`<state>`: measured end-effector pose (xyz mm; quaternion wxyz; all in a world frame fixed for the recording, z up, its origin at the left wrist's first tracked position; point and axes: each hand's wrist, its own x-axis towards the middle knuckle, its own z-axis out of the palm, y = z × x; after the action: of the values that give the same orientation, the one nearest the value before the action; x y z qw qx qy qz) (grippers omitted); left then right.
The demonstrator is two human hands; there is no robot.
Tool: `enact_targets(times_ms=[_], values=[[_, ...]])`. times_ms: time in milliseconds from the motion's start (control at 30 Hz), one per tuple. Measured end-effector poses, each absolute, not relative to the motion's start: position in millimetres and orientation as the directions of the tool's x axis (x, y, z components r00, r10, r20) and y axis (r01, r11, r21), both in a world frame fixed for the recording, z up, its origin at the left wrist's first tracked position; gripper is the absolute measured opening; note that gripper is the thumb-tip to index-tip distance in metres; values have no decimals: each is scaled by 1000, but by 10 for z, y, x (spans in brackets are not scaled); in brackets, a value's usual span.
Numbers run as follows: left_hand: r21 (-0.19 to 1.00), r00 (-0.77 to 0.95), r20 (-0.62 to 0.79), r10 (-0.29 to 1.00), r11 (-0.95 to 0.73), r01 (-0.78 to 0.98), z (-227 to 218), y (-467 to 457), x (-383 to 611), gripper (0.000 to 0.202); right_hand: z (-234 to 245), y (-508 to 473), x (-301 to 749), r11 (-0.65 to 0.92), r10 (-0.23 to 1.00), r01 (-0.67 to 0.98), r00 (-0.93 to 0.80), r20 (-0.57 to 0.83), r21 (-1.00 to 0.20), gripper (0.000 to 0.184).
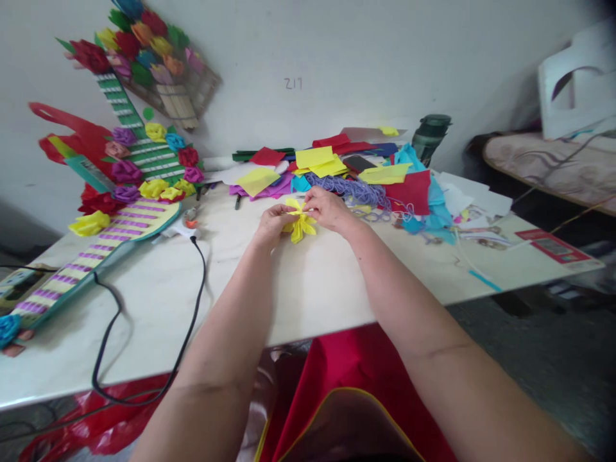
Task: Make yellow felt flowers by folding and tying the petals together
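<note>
A yellow paper flower (299,226) with spread petals is held just above the white table (322,282). My left hand (274,221) pinches its left side, thumb and fingers pressed together. My right hand (327,208) grips the flower's upper right side, close to its centre, with the fingers closed. The two hands nearly meet across the flower. Whether a fine stem or thread lies between the fingers is too small to tell. Right behind the hands lie yellow paper sheets (315,158) and a tangle of purple yarn (353,186).
On the left stands a striped craft piece (91,253) with paper flowers. A glue gun (183,226) with a black cord (199,301) lies beside it. Red paper (411,192) and blue crepe paper (436,208) are heaped right. A dark bottle (430,138) stands behind.
</note>
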<state>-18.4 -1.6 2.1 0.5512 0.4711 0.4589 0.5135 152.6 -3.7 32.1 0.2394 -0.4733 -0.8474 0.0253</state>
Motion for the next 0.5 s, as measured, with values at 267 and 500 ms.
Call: enact_targets(times_ms=[267,500], values=[[982,0,11,1000,-11,-186,-7,33,-234,29,292,-4,1586,521,821,820,-406,402,-236,26],[979,-91,-37,995,17,-205,-59,120,-284,28,334,-41,1658,464,841,854,-342,419,-235,24]])
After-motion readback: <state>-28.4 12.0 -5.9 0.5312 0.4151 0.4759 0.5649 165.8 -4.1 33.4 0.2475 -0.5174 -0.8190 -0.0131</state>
